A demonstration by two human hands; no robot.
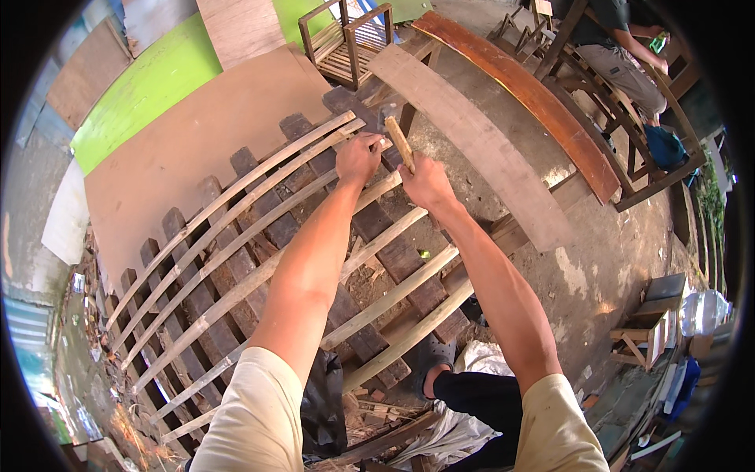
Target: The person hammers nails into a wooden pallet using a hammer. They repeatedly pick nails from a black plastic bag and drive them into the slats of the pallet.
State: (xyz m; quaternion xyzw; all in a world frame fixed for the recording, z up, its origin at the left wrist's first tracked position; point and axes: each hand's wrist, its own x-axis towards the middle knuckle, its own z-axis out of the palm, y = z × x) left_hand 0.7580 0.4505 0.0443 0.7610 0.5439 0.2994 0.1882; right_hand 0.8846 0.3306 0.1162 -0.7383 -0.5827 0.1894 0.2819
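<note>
My right hand (429, 182) is wrapped round the wooden handle of a hammer (399, 143). The hammer's far end points up and slightly left, and its head is hard to make out against the dark background. Just to the left, my left hand (359, 160) is closed in a pinch by the far end of a pale wooden slat (311, 179). Whatever its fingertips hold is too small to name. Several such slats lie side by side across dark, thick planks (295, 126), forming an open grid under both forearms.
Brown board (204, 130) and bright green panel (141, 110) lie beyond the grid. A wooden frame (346, 47) stands at the back. Long grey board (472, 141) and reddish-brown board (519, 94) extend rightward. Another person (625, 63) sits at far right. A small wooden stool (645, 338) stands lower right.
</note>
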